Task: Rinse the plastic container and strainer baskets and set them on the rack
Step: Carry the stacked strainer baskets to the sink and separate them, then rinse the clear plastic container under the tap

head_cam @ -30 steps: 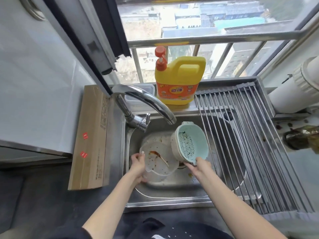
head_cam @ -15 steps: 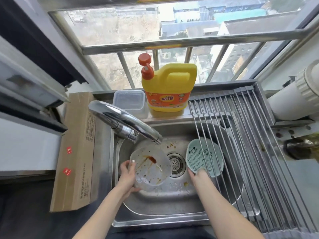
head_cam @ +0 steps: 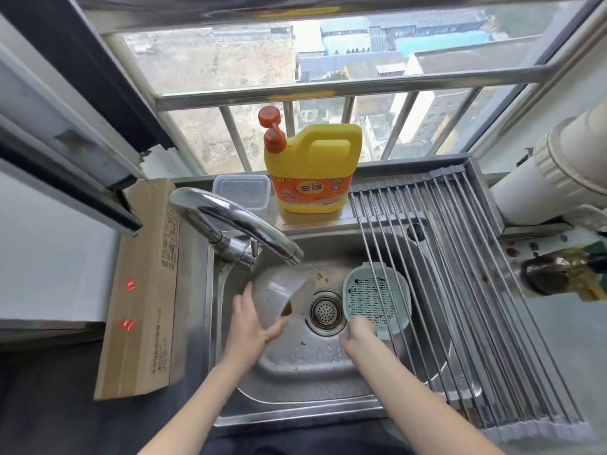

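From the head view, my left hand (head_cam: pixel 250 318) grips the clear plastic container (head_cam: pixel 277 295), fingers curled round its near wall. I hold it tipped on its side just under the faucet (head_cam: pixel 243 224) spout so that the brown sauce pooled at its low edge can drain toward the drain strainer (head_cam: pixel 325 311). No water shows at the spout, so I judge the rinsing has barely begun.

My right hand (head_cam: pixel 359 333) reaches to the near rim of the mint-green strainer basket (head_cam: pixel 377 300). The fingertips lie at or under that rim and I cannot tell whether they pinch it or merely touch it. The basket sits in the sink (head_cam: pixel 295 376), right of the drain and partly beneath the left bars of the roll-up rack (head_cam: pixel 466 290). That spot keeps it within reach while the container is dealt with first.

Nothing stands on the rack yet; both pieces are down in the basin. Behind the sink, the yellow detergent jug (head_cam: pixel 312 169) and a lidded clear box (head_cam: pixel 241 192) stand on the ledge, and a cardboard carton (head_cam: pixel 144 290) lies on the bench to the left.
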`<state>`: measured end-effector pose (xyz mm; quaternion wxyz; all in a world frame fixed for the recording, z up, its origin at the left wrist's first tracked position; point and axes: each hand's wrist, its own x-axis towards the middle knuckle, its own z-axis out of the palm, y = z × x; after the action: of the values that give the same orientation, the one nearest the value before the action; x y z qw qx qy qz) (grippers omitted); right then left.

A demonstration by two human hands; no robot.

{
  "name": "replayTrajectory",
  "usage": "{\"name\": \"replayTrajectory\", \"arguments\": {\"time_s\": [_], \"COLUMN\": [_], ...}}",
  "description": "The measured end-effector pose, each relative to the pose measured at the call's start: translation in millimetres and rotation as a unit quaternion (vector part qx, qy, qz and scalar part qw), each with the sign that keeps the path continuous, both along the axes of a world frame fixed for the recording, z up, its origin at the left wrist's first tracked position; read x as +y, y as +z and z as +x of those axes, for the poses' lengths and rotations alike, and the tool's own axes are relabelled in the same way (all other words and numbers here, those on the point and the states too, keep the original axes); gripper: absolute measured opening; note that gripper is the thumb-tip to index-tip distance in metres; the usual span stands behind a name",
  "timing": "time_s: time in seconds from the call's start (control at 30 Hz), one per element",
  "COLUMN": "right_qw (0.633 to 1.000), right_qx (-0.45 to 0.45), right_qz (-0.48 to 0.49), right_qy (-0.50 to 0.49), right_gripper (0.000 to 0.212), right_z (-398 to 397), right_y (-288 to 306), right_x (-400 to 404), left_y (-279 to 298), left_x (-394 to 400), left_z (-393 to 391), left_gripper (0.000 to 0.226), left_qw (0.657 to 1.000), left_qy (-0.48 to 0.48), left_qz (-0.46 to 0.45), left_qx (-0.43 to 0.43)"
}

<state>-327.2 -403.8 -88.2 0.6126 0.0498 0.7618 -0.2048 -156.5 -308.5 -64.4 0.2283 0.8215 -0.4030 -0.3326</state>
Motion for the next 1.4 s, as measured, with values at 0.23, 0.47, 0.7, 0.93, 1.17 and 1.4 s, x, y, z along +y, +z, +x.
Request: {"name": "replayTrajectory", "arguments": {"time_s": [0.23,0.47,0.7,0.93,1.17,1.4], "right_qw": [0.995,0.994,0.981,0.946,0.875,0.793], "right_qx": [-0.026,-0.038,-0.109,-0.136,-0.023,0.018], "right_qz": [-0.056,-0.086,-0.124,-0.214,-0.399,-0.514], "right_qy": [0.079,0.055,0.098,0.200,0.275,0.326], "right_gripper": [0.029,0.036,0.050,0.019,0.023,0.026], "right_z": [-5,-15,-10,-27,-48,-32], "right_y": [20,36,71,107,162,228], "right_x": [15,19,23,15,-37,-93], "left_y": [-1,11,33,53,96,106], "left_x": [30,44,38,24,0,-31], "left_z": [0,-5,-14,-22,-33,-27], "left_gripper": [0.119,0.115,0.113,0.083,0.038,0.073], "left_qw": [0.879,0.821,0.808,0.960,0.899,0.827], "left_qy": [-0.285,-0.327,-0.304,-0.128,0.137,0.180], "left_qz": [-0.190,-0.233,-0.279,-0.198,-0.110,-0.058], "left_qx": [-0.331,-0.405,-0.421,-0.154,0.402,0.530]}}
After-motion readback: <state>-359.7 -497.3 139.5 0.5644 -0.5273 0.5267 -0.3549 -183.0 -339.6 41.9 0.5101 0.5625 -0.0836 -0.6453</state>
